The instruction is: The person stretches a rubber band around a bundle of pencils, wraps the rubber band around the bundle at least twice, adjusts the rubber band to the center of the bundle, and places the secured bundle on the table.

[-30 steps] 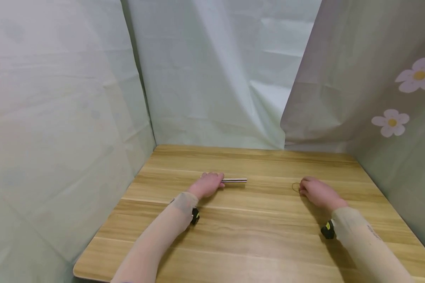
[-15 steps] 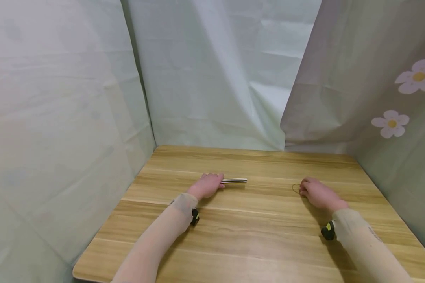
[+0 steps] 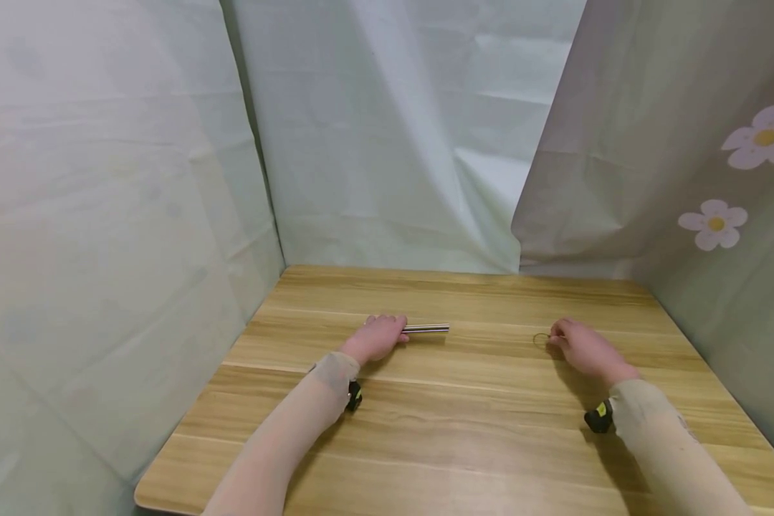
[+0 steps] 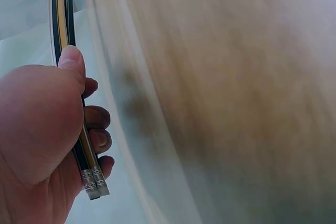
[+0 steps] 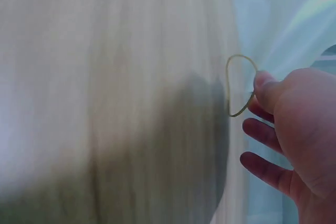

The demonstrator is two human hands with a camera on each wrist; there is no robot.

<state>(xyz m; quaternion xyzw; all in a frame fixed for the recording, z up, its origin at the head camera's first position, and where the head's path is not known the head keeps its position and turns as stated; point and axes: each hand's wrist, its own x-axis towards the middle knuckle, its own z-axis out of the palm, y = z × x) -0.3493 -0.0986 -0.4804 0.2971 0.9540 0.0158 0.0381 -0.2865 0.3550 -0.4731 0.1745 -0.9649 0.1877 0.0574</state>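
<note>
My left hand (image 3: 379, 338) grips a small bundle of pencils (image 4: 62, 22), with the fingers curled round its middle. In the left wrist view the pencils are dark and yellow, lying side by side, with silvery ferrules (image 4: 94, 180) at the lower end; the palm and thumb hide the middle. The head view shows the bundle lying level, its free end sticking out to the right. Over the right part of the table, my right hand (image 3: 590, 350) pinches a thin yellowish rubber band (image 5: 228, 85) between thumb and index finger. The band hangs as a loose loop, its other fingers spread apart.
Both hands are low over a wood-grain table (image 3: 451, 416) with rounded corners. Pale cloth (image 3: 387, 143) hangs behind it and along both sides, printed with white flowers (image 3: 713, 224) on the right. Each wrist carries a small black camera (image 3: 598, 417).
My right hand has shifted slightly to the right and up in the head view, taking the rubber band along. The left hand and the pencils have stayed in place.
</note>
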